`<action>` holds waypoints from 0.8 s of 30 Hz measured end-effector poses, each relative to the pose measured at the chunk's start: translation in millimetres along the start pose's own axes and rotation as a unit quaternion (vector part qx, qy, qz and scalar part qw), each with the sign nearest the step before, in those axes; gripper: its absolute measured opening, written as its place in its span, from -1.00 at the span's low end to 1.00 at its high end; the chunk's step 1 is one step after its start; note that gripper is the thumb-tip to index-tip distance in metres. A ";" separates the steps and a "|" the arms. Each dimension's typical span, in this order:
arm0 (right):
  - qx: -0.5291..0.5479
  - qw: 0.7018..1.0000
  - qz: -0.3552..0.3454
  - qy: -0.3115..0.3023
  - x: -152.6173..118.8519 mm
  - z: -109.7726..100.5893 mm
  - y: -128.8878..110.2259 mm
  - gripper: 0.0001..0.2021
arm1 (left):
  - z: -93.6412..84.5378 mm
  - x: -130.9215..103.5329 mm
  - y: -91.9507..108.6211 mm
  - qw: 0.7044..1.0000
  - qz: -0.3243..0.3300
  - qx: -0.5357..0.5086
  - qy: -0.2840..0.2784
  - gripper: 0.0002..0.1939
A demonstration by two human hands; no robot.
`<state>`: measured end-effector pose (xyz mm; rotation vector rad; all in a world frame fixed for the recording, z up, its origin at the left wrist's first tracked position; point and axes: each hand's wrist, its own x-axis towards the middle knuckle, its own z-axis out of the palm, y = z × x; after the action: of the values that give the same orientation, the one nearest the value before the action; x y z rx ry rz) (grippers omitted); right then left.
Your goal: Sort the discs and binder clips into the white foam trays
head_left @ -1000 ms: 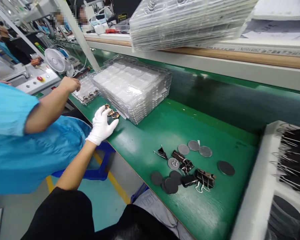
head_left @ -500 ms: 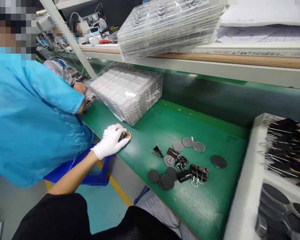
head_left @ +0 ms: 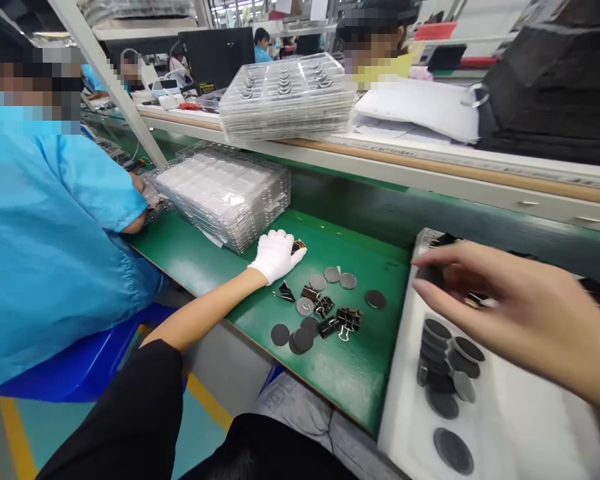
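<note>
My left hand (head_left: 276, 257), in a white glove, is closed around a small round part with a golden edge (head_left: 298, 247) over the green table (head_left: 360, 373). My bare right hand (head_left: 500, 300) is raised above the white foam tray (head_left: 400, 407) at the right, with a dark disc (head_left: 431, 275) between thumb and fingers. Between the hands lie black binder clips (head_left: 349, 319), grey discs (head_left: 332, 274) and dark discs (head_left: 281, 334). More discs (head_left: 453, 450) lie in the tray.
Stacked clear plastic trays (head_left: 230, 193) stand behind my left hand. Another stack (head_left: 285, 97) and papers (head_left: 415, 107) rest on the shelf (head_left: 380, 157) above. A person in blue (head_left: 55, 220) works close at the left; another person is behind the shelf.
My right hand has come into view over the foam tray, holding a disc. My left hand has moved right and slightly up with its round part. The view has turned right, showing more tray and shelf.
</note>
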<state>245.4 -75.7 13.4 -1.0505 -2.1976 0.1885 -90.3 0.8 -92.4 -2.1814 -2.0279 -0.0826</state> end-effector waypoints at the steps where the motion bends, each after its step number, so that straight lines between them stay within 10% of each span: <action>1: 0.039 0.999 0.033 0.004 11.5 4.6 -0.7 -0.69 | -0.9 5.8 -0.1 1.000 0.004 -0.003 -0.003 -0.35; 6: 0.292 0.937 0.189 0.021 36.7 36.3 12.0 -0.55 | -5.6 24.8 -12.5 0.996 0.071 -0.017 -0.056 -0.29; 14: 0.468 0.846 0.256 -0.001 33.1 75.8 37.8 -0.49 | -11.1 52.5 -5.4 0.958 0.242 -0.052 -0.144 -0.35; 24: 0.377 0.894 0.233 0.063 34.2 84.6 54.6 -0.64 | -30.2 75.1 35.4 0.941 0.229 -0.172 -0.178 -0.49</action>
<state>211.1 -1.4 -54.5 -1.0514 -1.4860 1.0596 -47.1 67.8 -54.2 -3.0307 -1.6928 0.0196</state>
